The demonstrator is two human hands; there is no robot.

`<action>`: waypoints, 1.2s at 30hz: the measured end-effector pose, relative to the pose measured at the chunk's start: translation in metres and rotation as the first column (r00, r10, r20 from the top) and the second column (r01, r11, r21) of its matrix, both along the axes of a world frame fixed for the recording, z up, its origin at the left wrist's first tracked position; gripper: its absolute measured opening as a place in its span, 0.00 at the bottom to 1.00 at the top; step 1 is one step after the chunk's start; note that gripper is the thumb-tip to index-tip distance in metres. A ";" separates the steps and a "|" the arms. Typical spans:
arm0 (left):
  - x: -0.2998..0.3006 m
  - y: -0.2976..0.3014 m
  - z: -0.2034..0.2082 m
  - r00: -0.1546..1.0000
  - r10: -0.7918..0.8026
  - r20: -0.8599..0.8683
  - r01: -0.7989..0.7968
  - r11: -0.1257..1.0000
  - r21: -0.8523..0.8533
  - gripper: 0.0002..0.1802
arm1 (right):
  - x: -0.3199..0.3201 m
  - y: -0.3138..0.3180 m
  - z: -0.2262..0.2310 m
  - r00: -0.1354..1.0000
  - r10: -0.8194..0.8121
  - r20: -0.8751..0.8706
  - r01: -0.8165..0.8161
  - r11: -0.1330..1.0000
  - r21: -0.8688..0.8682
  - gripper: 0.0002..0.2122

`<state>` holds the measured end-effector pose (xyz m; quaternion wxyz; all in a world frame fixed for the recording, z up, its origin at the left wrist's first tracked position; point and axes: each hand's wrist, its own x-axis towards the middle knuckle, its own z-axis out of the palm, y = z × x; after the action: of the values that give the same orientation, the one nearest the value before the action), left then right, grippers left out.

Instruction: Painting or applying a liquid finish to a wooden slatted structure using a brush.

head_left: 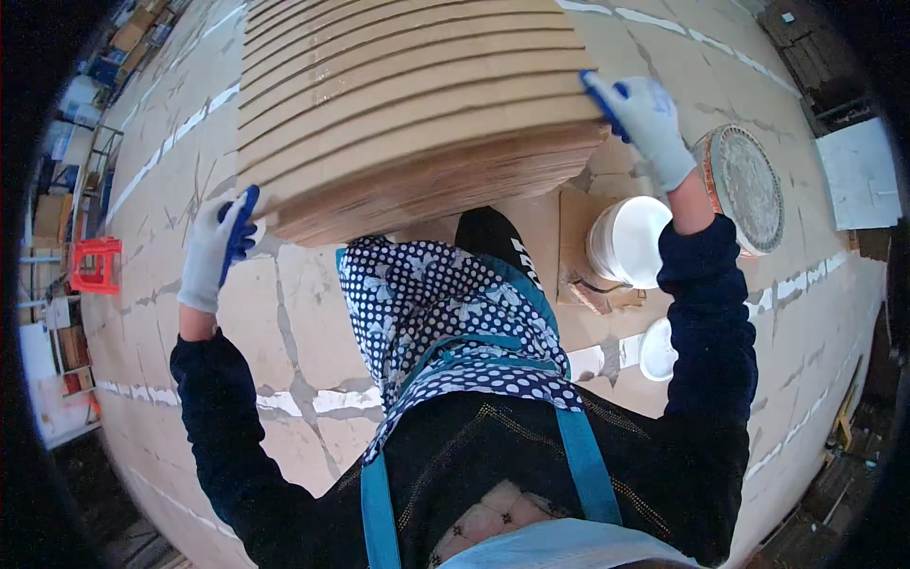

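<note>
Fanned-out cardboard sheets (408, 95) form a thick stack in front of me, their edges stepped in rows on top. My left hand (220, 245), in a white glove with a blue palm, is at the stack's near left corner. Its fingers are apart, with one fingertip touching the corner. On the other side, my right hand (649, 123), gloved alike, reaches the right edge near the front corner. Its fingers are spread, and one stretched fingertip rests at the sheet edge. Neither hand is visibly closed around a sheet.
To the right, a white bucket (633, 242) stands on a cardboard piece (572, 228) beside a brush (590, 296). Behind it is a round, crusted tub (747, 190). A white lid-like disc (658, 351) lies nearer. A red stool (96, 266) and shelving stand left.
</note>
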<state>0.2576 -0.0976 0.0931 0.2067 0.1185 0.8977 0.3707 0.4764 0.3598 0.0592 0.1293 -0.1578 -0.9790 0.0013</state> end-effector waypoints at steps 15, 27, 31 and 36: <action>-0.014 -0.045 -0.093 0.958 0.013 -0.286 0.121 0.887 0.445 0.16 | -0.007 -0.006 -0.060 0.833 -0.065 -0.550 -0.236 0.857 -0.458 0.10; -0.019 0.009 -0.076 0.972 0.225 0.074 -0.233 0.857 0.460 0.11 | -0.049 -0.007 -0.069 0.842 -0.414 -0.347 0.330 0.903 -0.276 0.15; -0.029 0.006 -0.081 0.977 0.191 0.093 -0.213 0.872 0.442 0.10 | -0.046 -0.008 -0.070 0.824 -0.414 -0.387 0.338 0.907 -0.251 0.16; -0.032 -0.013 -0.065 0.985 0.169 0.041 -0.171 0.898 0.404 0.09 | -0.032 0.007 -0.061 0.812 -0.433 -0.391 0.180 0.823 -0.538 0.17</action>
<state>0.2253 -0.1109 0.0280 0.1465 0.0792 0.8074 0.5660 0.4441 0.3670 -0.0021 0.3324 -0.3398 -0.8402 0.2612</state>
